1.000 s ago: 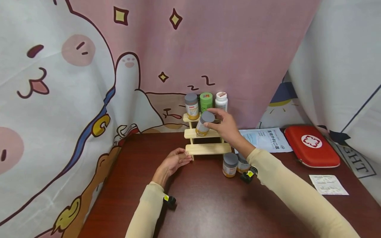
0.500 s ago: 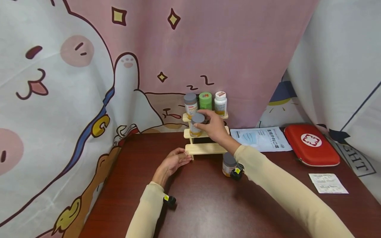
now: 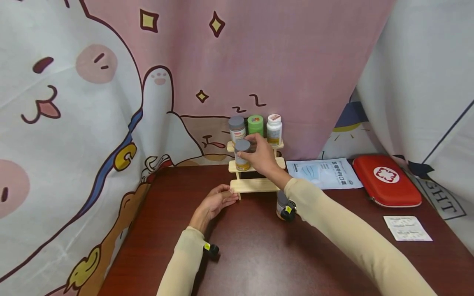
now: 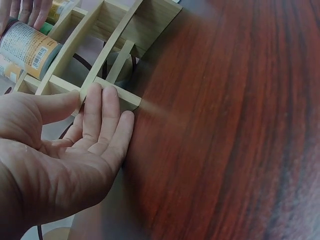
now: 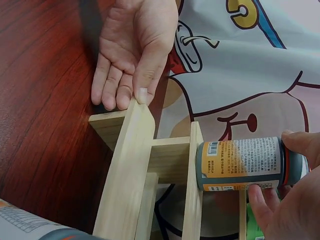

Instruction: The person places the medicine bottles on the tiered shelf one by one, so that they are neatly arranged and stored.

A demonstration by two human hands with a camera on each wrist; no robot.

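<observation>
A small three-tier wooden display stand (image 3: 255,186) is on the dark table. My left hand (image 3: 214,202) pinches the left end of its lowest board, thumb above and fingers beneath, as the right wrist view shows. On the middle tier's left end, a grey-lidded supplement jar (image 5: 240,162) stands upright, its base at the board. My right hand (image 3: 262,157) grips this jar around its lid. Along the top tier are another grey-lidded jar (image 3: 237,128), a green bottle (image 3: 255,124) and a white bottle (image 3: 274,130).
Partly behind my right wrist, one more grey-lidded jar (image 3: 281,202) stands on the table (image 3: 240,255). To the right lie a face-mask packet (image 3: 326,173), a red zip case (image 3: 385,185) and a white printed sheet (image 3: 407,228). A cartoon-print cloth (image 3: 296,61) hangs behind the stand.
My right hand has carried the jar leftward and down onto the middle tier's left end, and the jar has gone from tilted to upright. My left hand has stayed on the stand.
</observation>
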